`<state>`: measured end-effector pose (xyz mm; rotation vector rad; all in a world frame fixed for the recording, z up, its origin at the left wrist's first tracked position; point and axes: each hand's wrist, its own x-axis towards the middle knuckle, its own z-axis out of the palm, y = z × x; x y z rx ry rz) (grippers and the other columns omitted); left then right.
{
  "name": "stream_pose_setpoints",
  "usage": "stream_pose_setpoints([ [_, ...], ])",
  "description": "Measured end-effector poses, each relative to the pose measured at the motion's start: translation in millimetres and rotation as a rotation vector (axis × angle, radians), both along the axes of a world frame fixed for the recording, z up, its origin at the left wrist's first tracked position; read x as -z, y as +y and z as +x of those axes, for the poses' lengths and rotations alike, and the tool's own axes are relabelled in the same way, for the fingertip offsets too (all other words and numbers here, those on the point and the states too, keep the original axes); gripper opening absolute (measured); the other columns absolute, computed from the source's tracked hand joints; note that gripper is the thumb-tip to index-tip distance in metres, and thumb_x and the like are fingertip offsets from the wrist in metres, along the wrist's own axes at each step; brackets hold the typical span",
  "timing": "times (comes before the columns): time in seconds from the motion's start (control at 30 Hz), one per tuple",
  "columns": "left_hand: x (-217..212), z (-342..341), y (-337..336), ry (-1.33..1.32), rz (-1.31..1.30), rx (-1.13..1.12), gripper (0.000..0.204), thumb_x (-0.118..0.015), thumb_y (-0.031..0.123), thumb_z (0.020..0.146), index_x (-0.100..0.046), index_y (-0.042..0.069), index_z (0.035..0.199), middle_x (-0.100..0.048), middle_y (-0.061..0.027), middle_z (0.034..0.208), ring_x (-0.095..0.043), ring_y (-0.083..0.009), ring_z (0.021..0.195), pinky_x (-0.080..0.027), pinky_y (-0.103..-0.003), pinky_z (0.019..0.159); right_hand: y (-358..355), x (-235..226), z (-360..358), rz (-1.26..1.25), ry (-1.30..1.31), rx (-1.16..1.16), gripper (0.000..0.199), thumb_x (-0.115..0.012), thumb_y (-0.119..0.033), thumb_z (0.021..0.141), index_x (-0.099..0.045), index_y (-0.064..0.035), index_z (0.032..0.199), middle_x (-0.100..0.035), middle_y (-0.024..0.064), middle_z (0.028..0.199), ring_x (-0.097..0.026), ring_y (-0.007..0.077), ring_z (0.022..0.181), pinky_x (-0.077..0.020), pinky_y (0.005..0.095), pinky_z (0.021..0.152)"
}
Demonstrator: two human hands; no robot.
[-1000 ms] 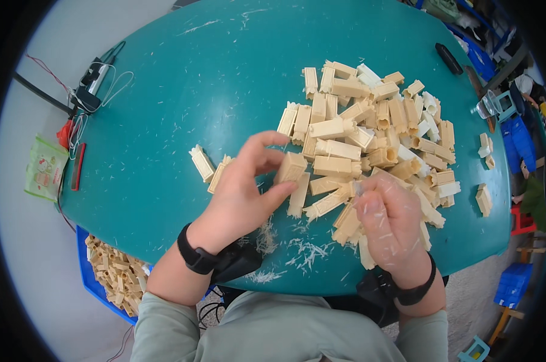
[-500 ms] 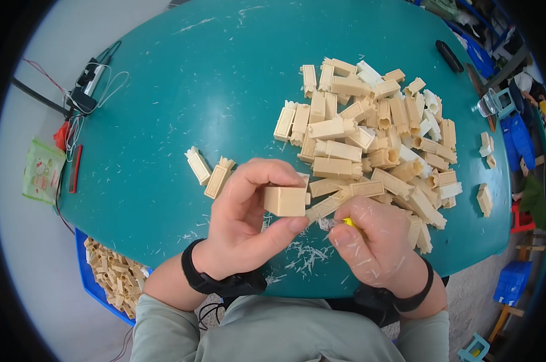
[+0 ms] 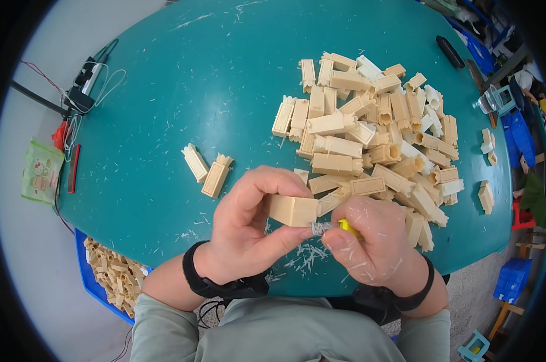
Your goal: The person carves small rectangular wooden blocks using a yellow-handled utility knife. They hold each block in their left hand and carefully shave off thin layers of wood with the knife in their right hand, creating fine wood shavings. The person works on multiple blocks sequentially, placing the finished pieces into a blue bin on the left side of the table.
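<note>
My left hand (image 3: 252, 226) is closed round a beige plastic block (image 3: 294, 210), fingers behind it and thumb along its lower side. In my right hand (image 3: 372, 241) is a yellow-handled knife (image 3: 347, 227), mostly covered by my fist. Its grey front end, coated with pale shavings, meets the block's lower right corner. Thin shavings also cling to my right hand. Right beyond my hands lies a large pile of beige and whitish hollow plastic blocks (image 3: 336, 164) with jagged ends. Two similar blocks (image 3: 216, 175) rest on the table to the left of the pile.
Loose shavings (image 3: 309, 256) litter the green table (image 3: 146, 151). A few blocks (image 3: 486, 196) lie by its right edge, with a dark oblong object (image 3: 450, 53) farther back. A power strip with cables (image 3: 91, 78) is at the left. Below it stands a blue bin (image 3: 92, 283) full of blocks.
The block in my left hand has turned a little and moved right and down. The knife's front end, apart from it before, now touches its corner.
</note>
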<state>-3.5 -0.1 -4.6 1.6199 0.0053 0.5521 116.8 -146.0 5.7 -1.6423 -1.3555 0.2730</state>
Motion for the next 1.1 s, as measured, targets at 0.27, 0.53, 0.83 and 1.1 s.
stream_pose_setpoints([
  [0.27,-2,-4,0,0.029,-0.106,0.102,0.035,-0.067,-0.003,0.075,-0.047,0.002,0.103,-0.052,-0.0065,0.099,-0.052,-0.0117,0.089,-0.042,-0.025,0.079,2,3,7,0.048,-0.152,0.061,0.03,-0.069,-0.029,0.076,-0.05,-0.007,0.067,-0.048,0.0063,0.054,-0.048,0.0224,0.043,-0.0354,0.0309,0.039],
  [0.53,-1,-3,4,0.049,-0.131,0.126,0.036,-0.068,-0.003,0.074,-0.047,0.003,0.103,-0.052,-0.0062,0.1,-0.052,-0.0113,0.089,-0.042,-0.025,0.079,1,0,7,0.022,-0.141,0.126,0.03,-0.069,-0.029,0.076,-0.05,-0.0071,0.067,-0.048,0.0062,0.054,-0.049,0.0233,0.044,-0.0365,0.0315,0.04],
  [0.83,-1,1,7,-0.028,0.129,0.151,0.035,-0.07,0.022,0.077,-0.054,0.0,0.1,-0.056,-0.0142,0.095,-0.055,-0.0201,0.087,-0.044,-0.029,0.074,-2,-12,14,-0.114,0.097,0.275,0.028,-0.061,-0.028,0.084,-0.054,-0.003,0.073,-0.051,0.0102,0.058,-0.05,0.0272,0.049,-0.0408,0.0319,0.047],
  [1.1,-4,-1,7,0.067,0.006,0.048,0.047,-0.067,0.008,0.077,-0.046,0.001,0.118,-0.043,-0.0079,0.108,-0.048,-0.0162,0.09,-0.04,-0.027,0.08,-1,-10,8,-0.1,0.122,0.099,0.028,-0.061,-0.03,0.083,-0.056,-0.0034,0.074,-0.054,0.0114,0.06,-0.053,0.0268,0.052,-0.0418,0.0327,0.048],
])
